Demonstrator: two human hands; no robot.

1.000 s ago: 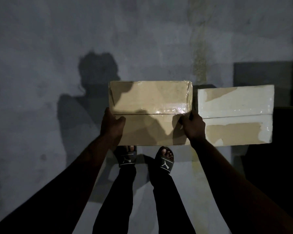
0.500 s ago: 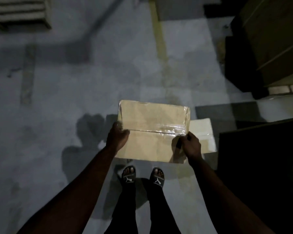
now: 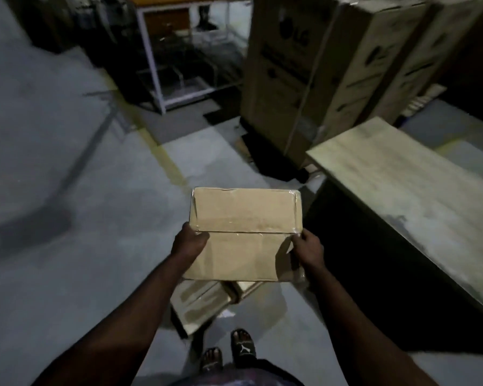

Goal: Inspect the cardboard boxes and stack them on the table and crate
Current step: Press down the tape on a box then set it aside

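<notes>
Table [image 3: 402, 174] has come into view — box [image 3: 246, 235] held over floor [image 3: 67, 190].

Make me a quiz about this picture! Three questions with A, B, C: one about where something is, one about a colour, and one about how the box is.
1. Where is the table, compared with the held cardboard box?
A. To its right
B. To its left
C. Under it

2. What colour is the floor stripe?
A. Red
B. Yellow
C. Blue

3. How is the held box?
A. Flaps standing open
B. Crushed flat
C. Taped shut

Answers:
1 A: the table top lies to the right of the box, which the left hand and right hand grip.
2 B: the stripe looks dull yellow.
3 C: shiny tape runs along its closed seam.
</notes>
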